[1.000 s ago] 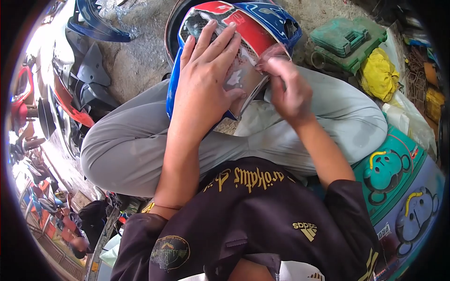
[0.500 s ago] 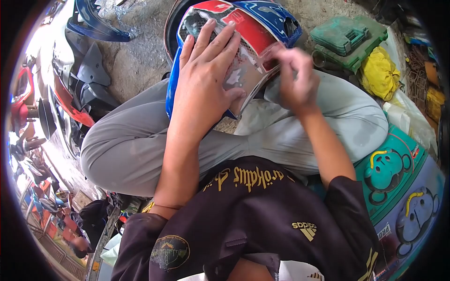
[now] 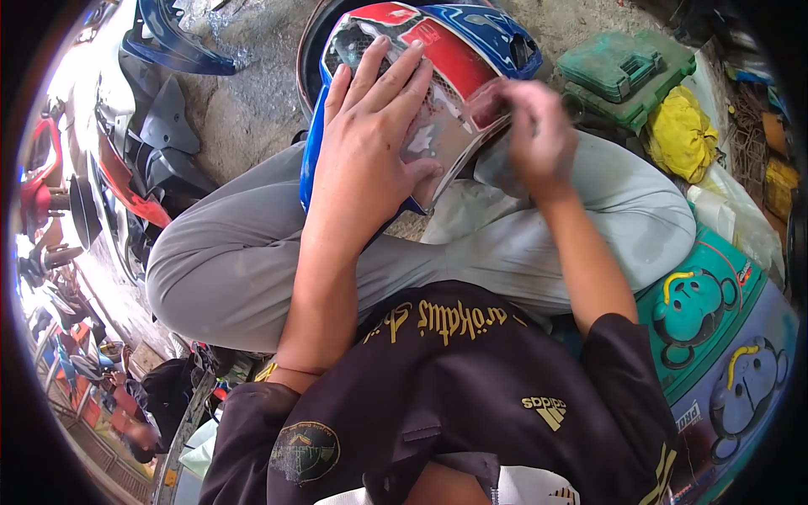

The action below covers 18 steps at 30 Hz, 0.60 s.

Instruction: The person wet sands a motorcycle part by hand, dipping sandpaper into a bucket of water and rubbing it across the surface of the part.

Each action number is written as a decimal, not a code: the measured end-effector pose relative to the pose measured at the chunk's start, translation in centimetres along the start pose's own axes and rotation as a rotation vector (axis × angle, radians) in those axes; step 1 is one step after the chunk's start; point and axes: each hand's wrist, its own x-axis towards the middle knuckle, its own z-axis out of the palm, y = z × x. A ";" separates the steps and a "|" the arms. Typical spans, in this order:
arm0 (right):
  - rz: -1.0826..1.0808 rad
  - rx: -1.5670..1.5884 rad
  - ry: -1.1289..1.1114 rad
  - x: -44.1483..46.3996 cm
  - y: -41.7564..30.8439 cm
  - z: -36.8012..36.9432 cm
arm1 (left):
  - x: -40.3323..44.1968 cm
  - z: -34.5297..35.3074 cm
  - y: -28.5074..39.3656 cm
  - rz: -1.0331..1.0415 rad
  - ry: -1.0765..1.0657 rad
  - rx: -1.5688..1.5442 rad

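A curved plastic motorcycle body panel (image 3: 454, 63), painted red and blue, leans over my crossed legs at the top middle. Its paint is worn through to dull grey and whitish patches on the near side. Flat on this panel lies my left hand (image 3: 374, 126), fingers spread and pointing away from me. At the panel's right edge is my right hand (image 3: 543, 139), smeared by motion, its fingers curled together. A dark reddish patch shows at those fingertips; whether it is a held piece or part of the panel, I cannot tell.
Green tool cases (image 3: 619, 76) and a yellow plastic bag (image 3: 682, 135) are at the right. A green box with a bear face (image 3: 694, 303) stands by my right knee. Dark and red body panels (image 3: 168, 118) lie at the left, a blue one (image 3: 181, 42) farther back.
My right hand has shifted slightly to the right and down along the panel's edge, still blurred. My left hand stays pressed on the panel, which has barely moved.
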 end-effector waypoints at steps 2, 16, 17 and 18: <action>0.233 0.030 0.063 1.1 1.1 -0.1 | -0.1 0.0 -0.2 0.020 0.013 0.017; 0.454 0.357 -0.012 0.2 -0.5 0.6 | 0.1 -0.2 0.0 -0.021 -0.020 -0.009; 0.428 0.330 -0.039 0.3 -0.4 0.5 | 0.1 -0.2 -0.1 -0.021 -0.023 -0.009; 0.402 0.303 -0.065 0.3 -0.2 0.3 | 0.1 -0.2 -0.1 -0.024 -0.030 -0.009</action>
